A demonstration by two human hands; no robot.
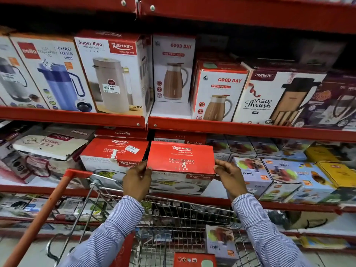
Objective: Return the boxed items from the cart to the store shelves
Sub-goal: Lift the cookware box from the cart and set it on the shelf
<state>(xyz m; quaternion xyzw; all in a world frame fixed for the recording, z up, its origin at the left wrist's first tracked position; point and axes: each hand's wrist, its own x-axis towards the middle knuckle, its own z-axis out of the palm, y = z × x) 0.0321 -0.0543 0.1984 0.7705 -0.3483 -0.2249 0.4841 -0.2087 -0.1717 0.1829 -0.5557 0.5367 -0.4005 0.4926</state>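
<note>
I hold a red and white Rishabh Sigma Marbella casserole box (181, 160) at the front of the middle shelf (250, 131). My left hand (137, 180) grips its left side and my right hand (230, 179) grips its right side. An identical box (113, 153) stands on the shelf directly to its left. Below, the wire cart (173, 224) holds a juicer box (219, 241) and a red box (194, 260) at the bottom edge.
The upper shelf carries flask and jug boxes (115, 72). Several juicer boxes (273, 174) fill the shelf to the right of my box. Loose cartons (46, 145) lie at the left. The cart's orange handle (44, 212) slants across the lower left.
</note>
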